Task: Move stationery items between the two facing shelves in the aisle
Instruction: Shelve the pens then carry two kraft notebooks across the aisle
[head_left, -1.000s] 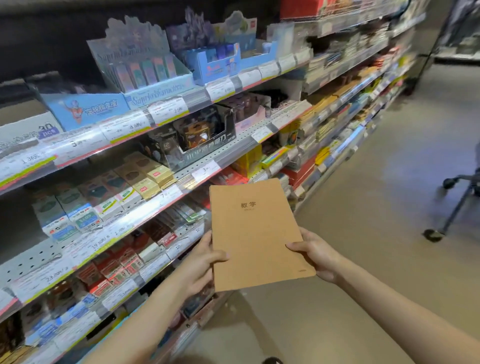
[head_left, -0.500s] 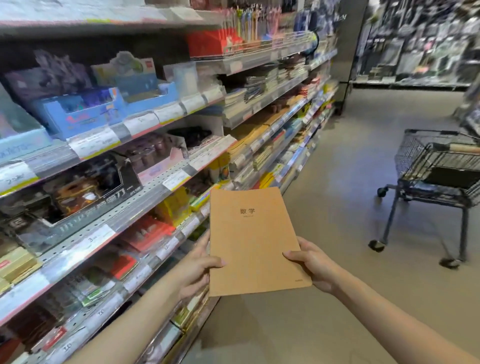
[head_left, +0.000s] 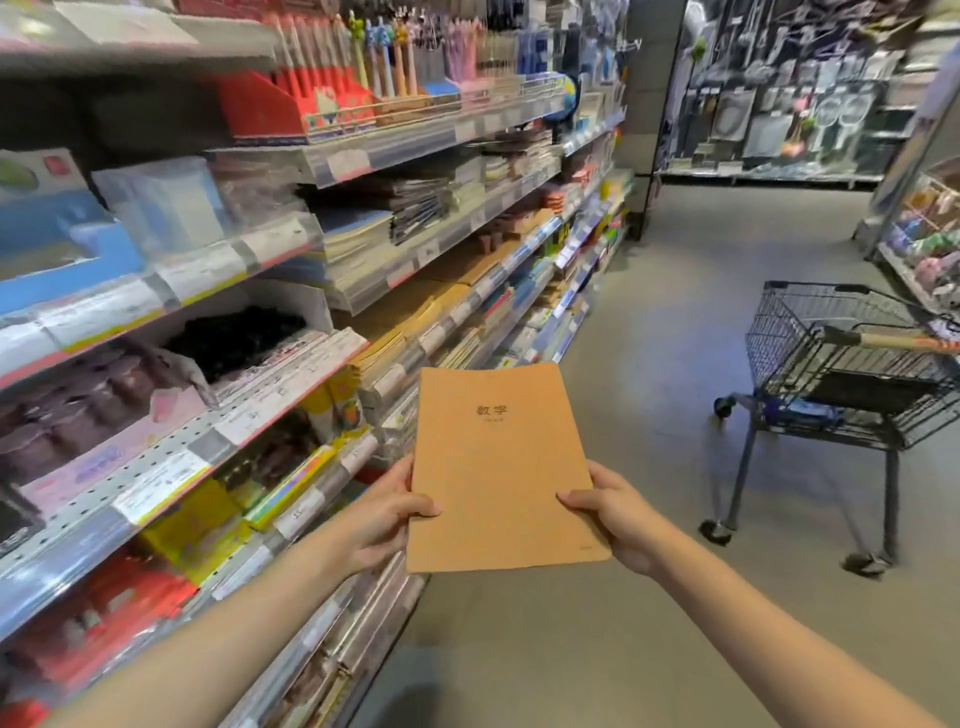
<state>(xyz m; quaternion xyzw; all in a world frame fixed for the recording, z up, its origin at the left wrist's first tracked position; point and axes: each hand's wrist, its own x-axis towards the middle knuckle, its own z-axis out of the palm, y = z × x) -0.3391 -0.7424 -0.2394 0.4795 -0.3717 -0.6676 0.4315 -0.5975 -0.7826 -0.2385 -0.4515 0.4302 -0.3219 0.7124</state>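
A tan kraft-paper notebook (head_left: 498, 467) with two dark printed characters on its cover is held upright in front of me, over the aisle floor. My left hand (head_left: 387, 512) grips its lower left edge, thumb on the cover. My right hand (head_left: 618, 512) grips its lower right edge the same way. The notebook hangs just off the left shelf unit (head_left: 291, 384), whose tiers carry stacked tan notebooks (head_left: 441, 301), exercise books, pens and boxed stationery.
A wire shopping cart (head_left: 841, 374) stands on the floor at the right, with the end of another shelf (head_left: 924, 244) behind it. A far wall of hanging goods (head_left: 779, 104) closes the aisle. Grey floor runs between the left shelf and the cart.
The view has swung right along the aisle: the shelves slid left and the cart came into sight. Both hands have kept their hold on the notebook.
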